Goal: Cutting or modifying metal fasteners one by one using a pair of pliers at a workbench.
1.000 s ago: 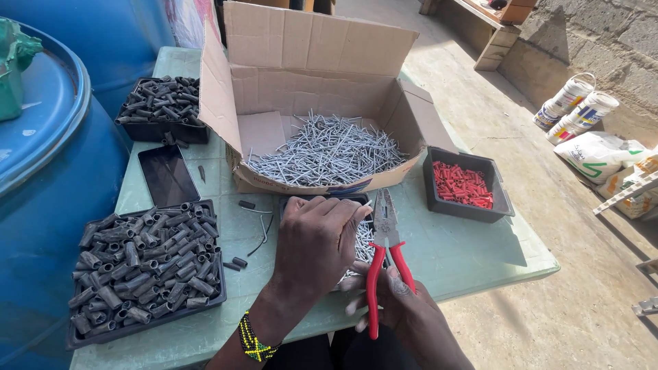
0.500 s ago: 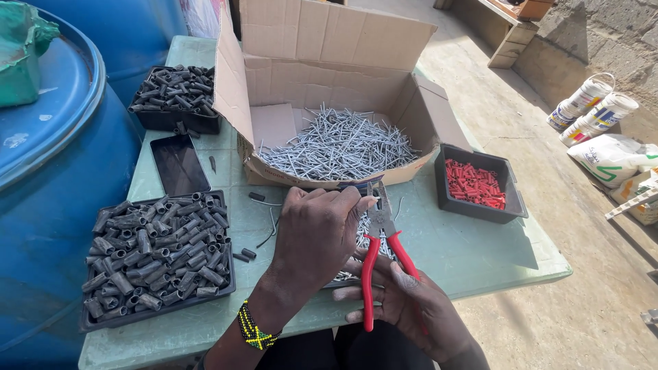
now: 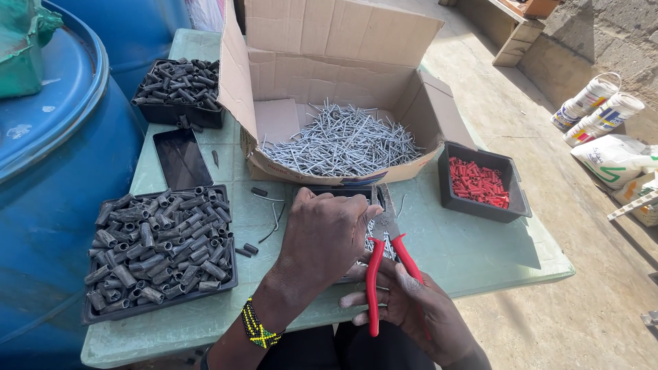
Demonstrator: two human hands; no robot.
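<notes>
Green table (image 3: 480, 253) edge: right hand (image 3: 411, 312) grips red-handled pliers (image 3: 385, 264).

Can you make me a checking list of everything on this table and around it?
Surface: pale green table, dusty.
Job's things: red-handled pliers in right hand; left hand over a small tray of nails.
Clutter: cardboard box of nails, two trays of dark tubes, tray of red plugs, phone.
Fingers: both hands busy.
Cables: nothing seen.
Surroundings: blue barrels, sacks, concrete floor.
</notes>
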